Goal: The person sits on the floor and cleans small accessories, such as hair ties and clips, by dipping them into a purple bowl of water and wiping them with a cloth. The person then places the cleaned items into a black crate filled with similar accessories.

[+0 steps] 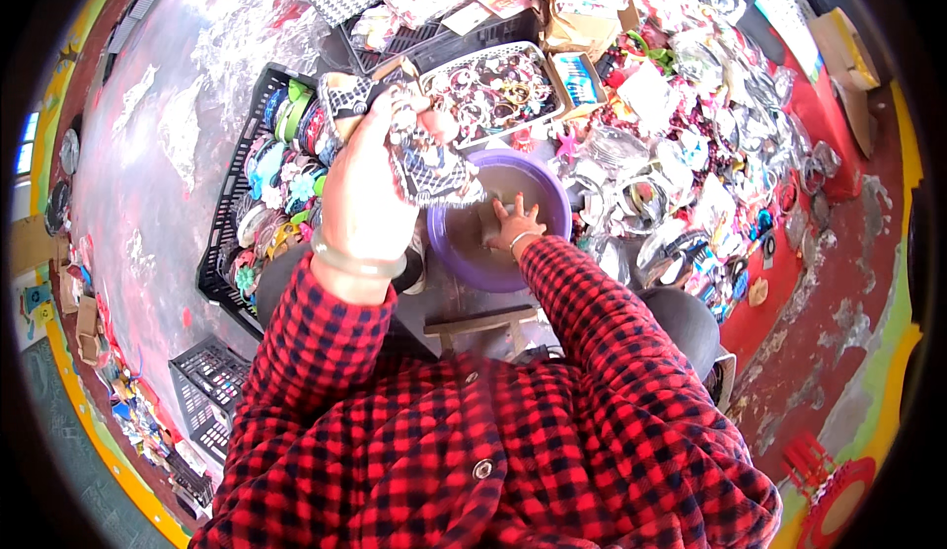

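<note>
Raised in front of me, my left hand [370, 179] is closed around a piece of black-and-white patterned fabric [434, 169] with a fringed edge. More patterned fabric [345, 95] sticks out past the fingers; its exact kind is unclear. A pale bangle [357, 258] circles that wrist. Lower and to the right, my right hand [518, 225] reaches into a purple basin [557, 204] of murky brownish water [464, 228]. Its fingers are spread, and a pale brown shape beside them is too blurred to name.
At left stands a black crate [237, 194] of colourful headbands. Beyond the basin are a white basket [483, 140] of hair accessories and a small box [580, 80]. A large heap of plastic-wrapped accessories [651, 174] spreads at right. A wooden stool [483, 322] sits close to me.
</note>
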Action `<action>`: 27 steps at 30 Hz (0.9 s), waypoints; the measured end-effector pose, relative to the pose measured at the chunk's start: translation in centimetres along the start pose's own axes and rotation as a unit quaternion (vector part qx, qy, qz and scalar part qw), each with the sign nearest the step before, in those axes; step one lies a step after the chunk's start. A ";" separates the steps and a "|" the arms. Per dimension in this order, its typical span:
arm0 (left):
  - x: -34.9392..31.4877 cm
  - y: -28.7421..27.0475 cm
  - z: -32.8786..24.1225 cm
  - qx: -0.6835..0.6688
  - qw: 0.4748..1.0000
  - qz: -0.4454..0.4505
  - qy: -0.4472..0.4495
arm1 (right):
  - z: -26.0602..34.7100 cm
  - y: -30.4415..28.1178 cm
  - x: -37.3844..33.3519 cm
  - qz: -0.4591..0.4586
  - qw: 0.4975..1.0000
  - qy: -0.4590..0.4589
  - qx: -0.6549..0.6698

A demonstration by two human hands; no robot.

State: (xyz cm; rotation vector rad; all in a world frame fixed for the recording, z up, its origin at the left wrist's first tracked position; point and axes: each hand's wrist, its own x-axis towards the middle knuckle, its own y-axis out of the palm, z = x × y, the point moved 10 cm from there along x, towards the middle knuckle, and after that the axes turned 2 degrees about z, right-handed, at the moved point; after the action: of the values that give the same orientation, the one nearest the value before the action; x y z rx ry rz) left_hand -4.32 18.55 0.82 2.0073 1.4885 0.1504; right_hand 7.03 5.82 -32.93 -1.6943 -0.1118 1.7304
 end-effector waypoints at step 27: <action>1.8 -0.1 1.9 -0.123 0.989 0.074 -0.037 | -1.1 -3.5 -2.6 0.011 0.791 -0.312 0.526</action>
State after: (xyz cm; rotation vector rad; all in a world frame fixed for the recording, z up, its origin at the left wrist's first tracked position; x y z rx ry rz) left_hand -2.89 19.37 -1.24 1.8996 1.2106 0.3038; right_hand 9.24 6.63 -29.08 -0.2902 0.4999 1.7596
